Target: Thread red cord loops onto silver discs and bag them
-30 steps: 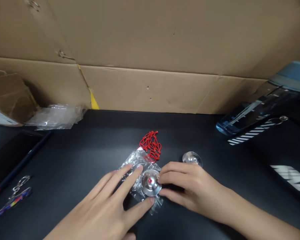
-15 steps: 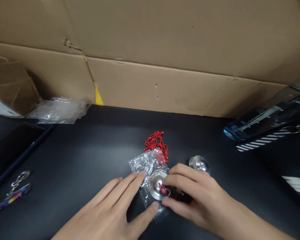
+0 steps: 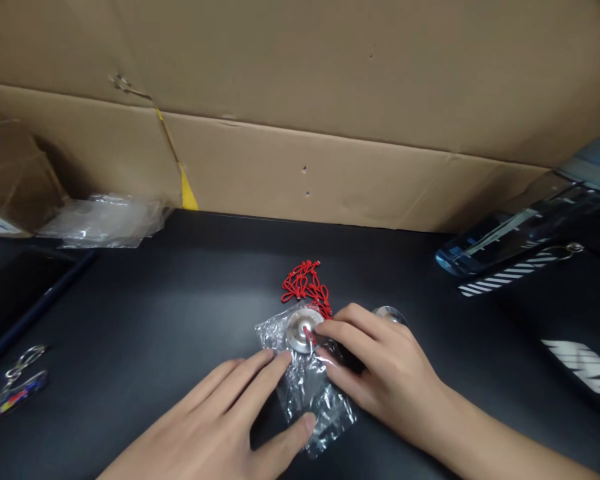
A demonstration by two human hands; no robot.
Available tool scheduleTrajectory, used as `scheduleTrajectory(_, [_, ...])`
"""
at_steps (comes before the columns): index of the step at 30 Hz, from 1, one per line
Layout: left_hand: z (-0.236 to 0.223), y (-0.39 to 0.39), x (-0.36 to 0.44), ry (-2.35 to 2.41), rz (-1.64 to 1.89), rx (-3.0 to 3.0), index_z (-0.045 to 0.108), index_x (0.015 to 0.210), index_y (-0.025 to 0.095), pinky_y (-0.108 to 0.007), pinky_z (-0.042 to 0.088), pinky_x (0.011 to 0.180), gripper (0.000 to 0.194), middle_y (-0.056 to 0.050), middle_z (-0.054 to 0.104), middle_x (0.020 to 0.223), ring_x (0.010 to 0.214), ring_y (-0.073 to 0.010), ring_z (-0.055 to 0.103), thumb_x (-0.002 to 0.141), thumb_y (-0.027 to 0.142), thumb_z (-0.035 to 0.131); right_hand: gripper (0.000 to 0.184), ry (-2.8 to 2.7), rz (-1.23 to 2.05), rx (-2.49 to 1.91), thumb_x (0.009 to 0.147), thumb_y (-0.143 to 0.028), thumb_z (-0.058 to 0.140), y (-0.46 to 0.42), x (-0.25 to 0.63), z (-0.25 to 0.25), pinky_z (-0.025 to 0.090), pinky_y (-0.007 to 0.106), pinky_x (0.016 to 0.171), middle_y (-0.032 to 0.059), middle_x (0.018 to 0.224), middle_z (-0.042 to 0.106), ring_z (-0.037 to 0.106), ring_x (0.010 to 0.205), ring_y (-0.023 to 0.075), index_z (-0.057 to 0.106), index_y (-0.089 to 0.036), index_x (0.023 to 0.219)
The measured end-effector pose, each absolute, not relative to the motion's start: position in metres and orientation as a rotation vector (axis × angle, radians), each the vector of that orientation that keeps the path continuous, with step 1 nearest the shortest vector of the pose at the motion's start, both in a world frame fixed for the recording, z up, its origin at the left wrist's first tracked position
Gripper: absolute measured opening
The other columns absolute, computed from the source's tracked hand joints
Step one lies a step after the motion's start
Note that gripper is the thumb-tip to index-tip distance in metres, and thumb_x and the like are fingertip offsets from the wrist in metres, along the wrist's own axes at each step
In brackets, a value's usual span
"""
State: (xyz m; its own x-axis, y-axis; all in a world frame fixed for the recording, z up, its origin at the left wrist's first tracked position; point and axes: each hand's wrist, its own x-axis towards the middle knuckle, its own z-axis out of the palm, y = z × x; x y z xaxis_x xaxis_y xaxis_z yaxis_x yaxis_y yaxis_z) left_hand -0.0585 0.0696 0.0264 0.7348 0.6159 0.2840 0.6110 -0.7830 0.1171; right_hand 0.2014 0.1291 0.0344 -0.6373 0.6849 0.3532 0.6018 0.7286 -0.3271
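Observation:
A silver finger cymbal (image 3: 300, 328) with a red cord loop at its centre lies over the upper part of a clear plastic bag (image 3: 313, 393). My right hand (image 3: 380, 360) has its index finger and thumb at the red loop, closed on it. My left hand (image 3: 230, 413) is open, its fingers stretched out and the fingertips and thumb touching the bag's left side. Beyond the bag is a bunch of red cord loops (image 3: 305, 283). More silver metal pieces (image 3: 391, 313) show behind my right hand, partly hidden.
A cardboard wall (image 3: 260, 160) rises behind the black table. At left are a cardboard box (image 3: 17, 173), flat plastic bags (image 3: 105, 223), a dark flat device (image 3: 25, 293) and a keychain (image 3: 17, 393). A transparent blue bottle (image 3: 510, 233) and a striped strap (image 3: 507, 275) lie at right.
My right hand has moved the finger cymbal away from me, toward the red loops, uncovering the lower part of the bag. My left hand stays nearly in place. The view has shifted slightly.

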Motion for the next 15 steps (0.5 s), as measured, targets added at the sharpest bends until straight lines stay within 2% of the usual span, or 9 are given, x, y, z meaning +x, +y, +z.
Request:
scheduleTrajectory(4, [0.031, 0.070, -0.055, 0.973, 0.491, 2.940, 0.060, 0.134, 0.040, -0.030, 0.056, 0.089, 0.037, -0.002, 0.068, 0.129, 0.114, -0.0230, 0.065, 0.097, 0.034, 0.062, 0.014, -2.477, 0.211, -0.987, 0.099, -0.021, 0.061, 0.130, 0.207, 0.036, 0.045, 0.027, 0.064, 0.0033, 0.084, 0.066, 0.061, 0.069, 0.0150, 0.069, -0.020, 0.110])
scheduleTrajectory(7, [0.038, 0.074, -0.052, 0.957, 0.495, 2.896, 0.063, 0.129, 0.034, -0.028, 0.055, 0.087, 0.032, -0.002, 0.070, 0.122, 0.109, -0.0215, 0.066, 0.097, 0.029, 0.061, 0.012, -2.498, 0.252, -0.963, 0.099, -0.018, 0.059, 0.132, 0.211, 0.039, 0.042, 0.026, 0.062, 0.0017, 0.076, 0.064, 0.058, 0.064, 0.0138, 0.069, -0.019, 0.104])
scheduleTrajectory(13, [0.050, 0.084, -0.050, 1.098, 0.502, 2.797, 0.069, 0.101, 0.025, -0.032, 0.054, 0.085, 0.010, -0.002, 0.072, 0.102, 0.096, -0.0214, 0.066, 0.095, 0.024, 0.061, 0.014, -2.484, 0.305, -0.916, 0.100, -0.014, 0.056, 0.132, 0.212, 0.042, 0.043, 0.027, 0.063, 0.0030, 0.078, 0.067, 0.059, 0.065, 0.0144, 0.068, -0.017, 0.107])
scheduleTrajectory(15, [0.050, 0.084, -0.050, 1.118, 0.574, 2.774, 0.069, 0.093, 0.025, -0.029, 0.054, 0.084, 0.010, 0.000, 0.071, 0.093, 0.089, -0.0187, 0.066, 0.096, 0.025, 0.060, 0.014, -2.458, 0.325, -0.893, 0.099, -0.014, 0.057, 0.131, 0.213, 0.043, 0.043, 0.027, 0.063, 0.0031, 0.079, 0.068, 0.059, 0.064, 0.0142, 0.068, -0.017, 0.107])
